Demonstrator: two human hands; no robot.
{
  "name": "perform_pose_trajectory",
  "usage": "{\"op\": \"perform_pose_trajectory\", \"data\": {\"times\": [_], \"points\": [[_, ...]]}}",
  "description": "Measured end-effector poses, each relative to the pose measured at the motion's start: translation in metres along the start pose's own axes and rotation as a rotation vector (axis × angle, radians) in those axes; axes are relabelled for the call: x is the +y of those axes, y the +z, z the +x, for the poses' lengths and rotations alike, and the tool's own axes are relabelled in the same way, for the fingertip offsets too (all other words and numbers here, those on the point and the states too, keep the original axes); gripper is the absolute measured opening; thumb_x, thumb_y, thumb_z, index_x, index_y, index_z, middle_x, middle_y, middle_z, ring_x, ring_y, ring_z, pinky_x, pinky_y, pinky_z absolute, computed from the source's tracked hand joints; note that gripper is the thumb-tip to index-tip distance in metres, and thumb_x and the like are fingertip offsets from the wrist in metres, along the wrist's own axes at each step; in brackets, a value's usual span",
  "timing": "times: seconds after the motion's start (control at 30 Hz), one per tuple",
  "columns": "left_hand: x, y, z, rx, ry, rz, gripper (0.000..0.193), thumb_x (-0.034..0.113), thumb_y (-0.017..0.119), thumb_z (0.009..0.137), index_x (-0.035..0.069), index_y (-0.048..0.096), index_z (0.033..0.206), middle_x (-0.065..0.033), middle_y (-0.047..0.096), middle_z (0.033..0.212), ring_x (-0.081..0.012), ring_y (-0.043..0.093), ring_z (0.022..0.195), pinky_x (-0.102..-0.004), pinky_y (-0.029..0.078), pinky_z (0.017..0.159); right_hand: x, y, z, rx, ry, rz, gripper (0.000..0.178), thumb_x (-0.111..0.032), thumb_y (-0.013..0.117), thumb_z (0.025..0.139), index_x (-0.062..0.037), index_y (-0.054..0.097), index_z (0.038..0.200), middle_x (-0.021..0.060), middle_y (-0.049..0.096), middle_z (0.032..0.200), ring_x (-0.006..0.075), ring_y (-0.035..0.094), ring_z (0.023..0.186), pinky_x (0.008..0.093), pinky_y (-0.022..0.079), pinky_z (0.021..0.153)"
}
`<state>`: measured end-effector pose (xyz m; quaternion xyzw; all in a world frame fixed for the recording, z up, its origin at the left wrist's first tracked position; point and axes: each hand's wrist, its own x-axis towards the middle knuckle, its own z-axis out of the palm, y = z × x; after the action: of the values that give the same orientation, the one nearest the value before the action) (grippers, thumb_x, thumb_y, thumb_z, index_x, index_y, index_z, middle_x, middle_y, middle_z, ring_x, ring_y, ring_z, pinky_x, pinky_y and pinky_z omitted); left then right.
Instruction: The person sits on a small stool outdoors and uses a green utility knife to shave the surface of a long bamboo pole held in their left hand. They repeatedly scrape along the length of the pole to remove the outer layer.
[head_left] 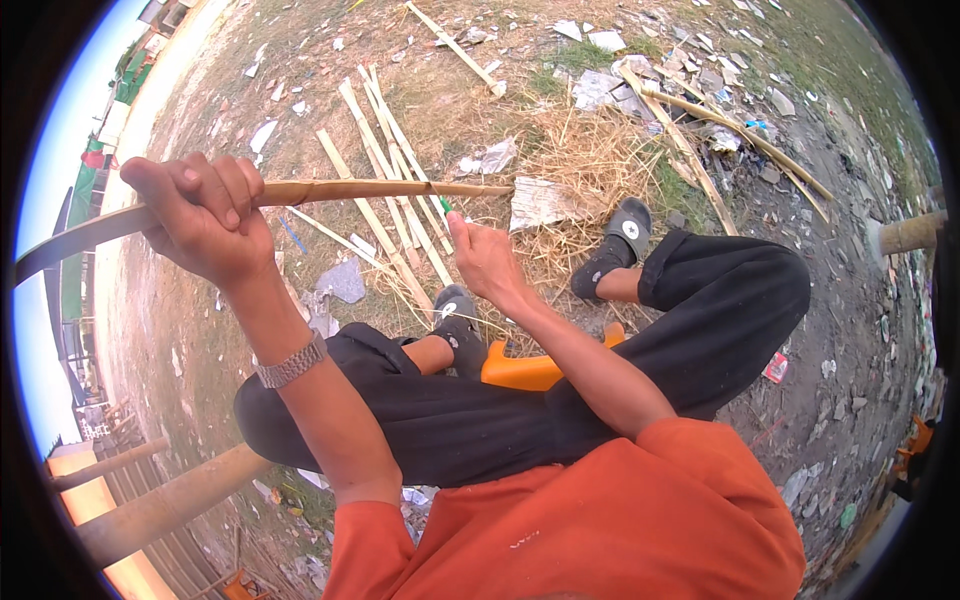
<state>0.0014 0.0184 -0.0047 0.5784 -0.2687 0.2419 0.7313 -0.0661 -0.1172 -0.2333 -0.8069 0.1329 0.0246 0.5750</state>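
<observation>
Bamboo strip (300, 195): one long, slightly curved strip is held level across the upper left of the view, above the ground; its far end is met near the green tool.
Left hand (200, 220): the fingers (215, 190) are wrapped fully around the bamboo strip, shut tight on it; one metal wristwatch (290, 365) is worn on this wrist.
Right hand (485, 260): the fingers are curled about one green-handled tool (445, 205), whose tip is set against the strip; how firmly it is clasped cannot be told.
Split bamboo pieces (385, 185): about seven pale lengths are laid on the ground beyond the hands, side by side and partly crossed.
Longer bamboo sticks (720, 125): about three are seen at the upper right, among the litter.
Legs: two are seen, clad in black trousers (480, 420), bent at the knee.
Sandals (615, 245): two dark ones are worn, planted on the dry straw.
Orange seat (520, 372): one is glimpsed between the legs.
Ground (180, 330): bare earth is strewn with paper scraps and rubble.
</observation>
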Motion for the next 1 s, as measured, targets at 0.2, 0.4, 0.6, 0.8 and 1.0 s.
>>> {"op": "perform_pose_trajectory", "data": {"times": [0.2,0.4,0.6,0.8,1.0], "points": [[0.002,0.004,-0.003,-0.001,-0.003,-0.022,0.044,0.046,0.047,0.097,0.012,0.045,0.068,0.0042,0.026,0.041,-0.0061,0.019,0.033,-0.0233,0.019,0.039,0.057,0.006,0.017,0.089,0.168,-0.093,0.068,-0.048,0.033,0.097,0.0093,0.065,0.080,0.0352,0.059,0.074,0.0503,0.060,0.078,0.0533,0.046,0.077],[0.002,0.003,-0.003,-0.006,0.009,-0.018,0.044,0.046,0.047,0.096,0.012,0.045,0.068,0.0044,0.026,0.041,-0.0059,0.020,0.034,-0.0231,0.019,0.039,0.040,0.004,0.017,0.014,0.153,-0.063,0.069,-0.050,0.033,0.096,0.0086,0.067,0.083,0.0354,0.062,0.085,0.0504,0.061,0.083,0.0532,0.047,0.080],[0.004,0.014,-0.005,-0.033,-0.011,-0.039,0.044,0.047,0.048,0.096,0.013,0.045,0.068,0.0048,0.026,0.041,-0.0058,0.020,0.034,-0.0235,0.020,0.039,0.112,0.011,0.030,0.142,0.324,-0.231,0.071,-0.050,0.031,0.097,0.0105,0.066,0.084,0.0345,0.062,0.080,0.0490,0.061,0.083,0.0505,0.047,0.081],[0.001,0.014,-0.002,-0.017,0.019,-0.006,0.044,0.047,0.048,0.096,0.012,0.046,0.068,0.0047,0.026,0.042,-0.0059,0.020,0.034,-0.0238,0.020,0.040,0.087,0.005,0.032,0.062,0.241,-0.127,0.068,-0.050,0.030,0.097,0.0054,0.067,0.085,0.0327,0.063,0.083,0.0469,0.062,0.085,0.0533,0.047,0.078],[0.002,0.009,-0.002,-0.036,0.000,-0.020,0.044,0.046,0.046,0.097,0.013,0.046,0.067,0.0046,0.025,0.041,-0.0059,0.019,0.034,-0.0237,0.020,0.040,0.018,-0.006,0.014,0.037,0.042,0.032,0.065,-0.048,0.033,0.098,0.0061,0.065,0.079,0.0330,0.060,0.074,0.0482,0.060,0.077,0.0540,0.046,0.074]]}}
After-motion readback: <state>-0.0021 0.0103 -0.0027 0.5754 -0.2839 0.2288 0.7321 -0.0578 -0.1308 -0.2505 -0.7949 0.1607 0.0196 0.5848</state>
